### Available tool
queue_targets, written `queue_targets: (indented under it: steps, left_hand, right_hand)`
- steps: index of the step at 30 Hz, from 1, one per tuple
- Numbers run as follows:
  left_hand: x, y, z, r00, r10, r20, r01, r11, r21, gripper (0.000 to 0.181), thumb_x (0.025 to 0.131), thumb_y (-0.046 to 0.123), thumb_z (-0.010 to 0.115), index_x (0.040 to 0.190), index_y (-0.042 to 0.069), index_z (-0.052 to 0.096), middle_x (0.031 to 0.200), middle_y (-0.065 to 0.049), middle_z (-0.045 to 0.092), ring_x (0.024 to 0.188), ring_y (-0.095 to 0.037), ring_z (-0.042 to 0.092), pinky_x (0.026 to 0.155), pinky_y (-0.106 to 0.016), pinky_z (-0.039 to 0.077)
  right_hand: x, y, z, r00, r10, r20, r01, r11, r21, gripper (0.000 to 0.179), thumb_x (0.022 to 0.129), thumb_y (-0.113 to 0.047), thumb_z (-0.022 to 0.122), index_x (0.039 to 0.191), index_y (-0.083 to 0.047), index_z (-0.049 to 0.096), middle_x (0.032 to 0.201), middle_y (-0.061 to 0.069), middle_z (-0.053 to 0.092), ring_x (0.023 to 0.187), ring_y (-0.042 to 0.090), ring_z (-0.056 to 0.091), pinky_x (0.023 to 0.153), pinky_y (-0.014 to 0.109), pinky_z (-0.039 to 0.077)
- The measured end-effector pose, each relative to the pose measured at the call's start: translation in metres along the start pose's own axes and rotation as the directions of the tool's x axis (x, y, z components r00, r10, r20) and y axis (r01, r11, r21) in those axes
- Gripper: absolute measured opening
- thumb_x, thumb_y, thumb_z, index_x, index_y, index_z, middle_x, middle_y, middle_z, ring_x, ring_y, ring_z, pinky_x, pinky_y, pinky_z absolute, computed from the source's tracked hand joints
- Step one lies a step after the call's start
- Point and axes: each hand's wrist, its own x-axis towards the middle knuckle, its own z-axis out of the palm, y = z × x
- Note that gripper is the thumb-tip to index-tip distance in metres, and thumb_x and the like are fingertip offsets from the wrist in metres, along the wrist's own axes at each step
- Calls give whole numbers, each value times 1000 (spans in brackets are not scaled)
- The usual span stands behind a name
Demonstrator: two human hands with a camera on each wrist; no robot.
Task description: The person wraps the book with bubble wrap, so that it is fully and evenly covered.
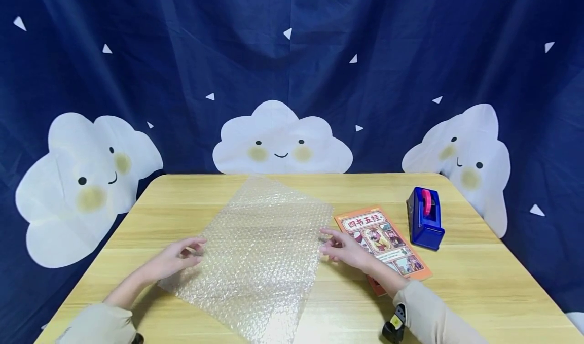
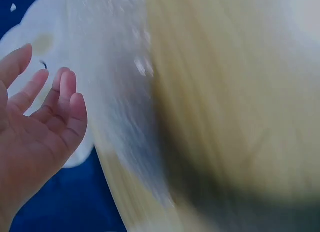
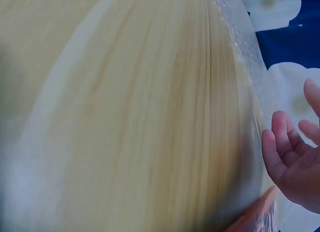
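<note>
A clear sheet of bubble wrap (image 1: 260,247) lies spread at a slant over the middle of the wooden table (image 1: 474,278). My left hand (image 1: 175,258) hovers by its left edge, fingers loosely bent and holding nothing; the left wrist view shows that hand (image 2: 47,117) with its fingers spread apart. At the sheet's right edge is my right hand (image 1: 347,250), also holding nothing, its fingertips close to the plastic. In the right wrist view the fingers of this hand (image 3: 295,152) are relaxed. An orange comic-style book (image 1: 388,242) lies partly under my right forearm.
A blue tape dispenser (image 1: 425,219) with a pink roll stands to the right of the book. Behind the table hangs a dark blue curtain (image 1: 255,39) printed with white clouds and small triangles. A black wrist device (image 1: 394,326) sits at my right sleeve.
</note>
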Motion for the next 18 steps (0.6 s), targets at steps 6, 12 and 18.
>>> queue_targets:
  steps: [6, 12, 18]
  left_hand:
    - [27, 17, 19, 996, 12, 88, -5, 997, -83, 49, 92, 13, 53, 131, -12, 36, 107, -23, 53, 83, -19, 56, 69, -29, 51]
    - [48, 30, 37, 990, 42, 136, -29, 995, -101, 50, 91, 13, 54, 132, -10, 36, 107, -21, 55, 84, -18, 55, 72, -27, 49]
    - [71, 40, 54, 978, 72, 198, -53, 994, -99, 50, 92, 15, 53, 132, -9, 37, 108, -20, 55, 86, -17, 53, 71, -28, 48]
  right_hand:
    - [-7, 4, -11, 997, -79, 20, 79, 997, -8, 58, 89, -9, 56, 136, 11, 29, 92, 15, 56, 72, 21, 57, 61, 26, 51]
    - [-17, 9, -22, 995, -100, 8, 100, 995, -23, 59, 89, -10, 57, 136, 11, 29, 94, 16, 56, 72, 21, 57, 63, 28, 51]
    - [-29, 12, -33, 996, -94, -6, 94, 995, -46, 59, 90, -11, 55, 138, 8, 27, 96, 18, 55, 76, 25, 58, 63, 29, 51]
